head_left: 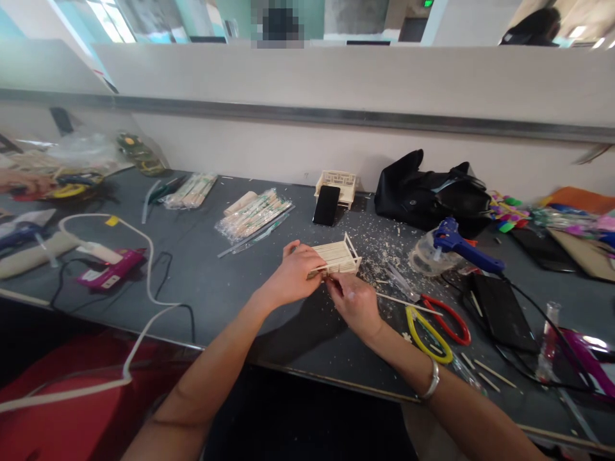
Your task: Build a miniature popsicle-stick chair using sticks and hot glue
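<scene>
1. Right now my left hand (294, 275) is clasped around the near-left end of a small pale wooden stick-built model bed (336, 257), just above the centre of the frame on the dark grey tabletop (211, 282).
2. My right hand (355, 304) sits just below the model, fingertips pinched together against its lower edge; whether they grip a separate stick I cannot tell.
3. To the right of that hand lie scissors with yellow and red loop handles (435, 326), and further right a blue hot-glue gun (464, 246) rests beside a black bag (427, 192).
4. Above the model, a black phone (327, 205) leans against a second pale model (339, 182).
5. Upper left of it lie clear packets of wooden sticks (252, 214).
6. At the left, a magenta glue gun (110, 269) lies among cables.
</scene>
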Motion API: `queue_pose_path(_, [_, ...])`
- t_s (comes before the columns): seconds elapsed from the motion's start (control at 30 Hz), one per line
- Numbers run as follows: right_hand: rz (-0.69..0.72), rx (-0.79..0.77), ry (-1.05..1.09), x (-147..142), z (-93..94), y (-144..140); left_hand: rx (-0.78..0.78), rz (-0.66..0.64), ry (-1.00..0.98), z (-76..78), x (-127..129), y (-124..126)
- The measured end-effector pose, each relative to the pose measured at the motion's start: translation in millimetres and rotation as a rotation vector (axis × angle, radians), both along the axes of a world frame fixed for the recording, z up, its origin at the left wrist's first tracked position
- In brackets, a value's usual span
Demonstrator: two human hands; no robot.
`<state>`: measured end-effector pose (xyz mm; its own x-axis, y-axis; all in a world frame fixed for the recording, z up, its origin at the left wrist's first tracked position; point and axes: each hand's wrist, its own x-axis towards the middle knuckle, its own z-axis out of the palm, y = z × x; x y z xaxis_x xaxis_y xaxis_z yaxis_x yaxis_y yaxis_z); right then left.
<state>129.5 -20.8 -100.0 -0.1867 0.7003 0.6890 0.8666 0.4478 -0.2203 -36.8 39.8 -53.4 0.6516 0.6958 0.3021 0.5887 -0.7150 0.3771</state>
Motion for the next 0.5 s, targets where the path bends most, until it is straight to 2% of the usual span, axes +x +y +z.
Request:
queue_pose_path(0.3, [-0.026, -0.007, -0.009, -2, -0.7, 0, -0.005, 0.017, -0.065, -5.9, 0, 0])
queue_pose_path(0.4, [-0.012, -0.023, -0.006, 3, 7.5, -7, 0.010, -0.003, -0.123, -8.0, -6, 0])
queue_pose_path(0.5, [-0.015, -0.049, -0.004, 22, 20.7, -18, 0.086, -0.007, -0.186, -10.5, -15, -5])
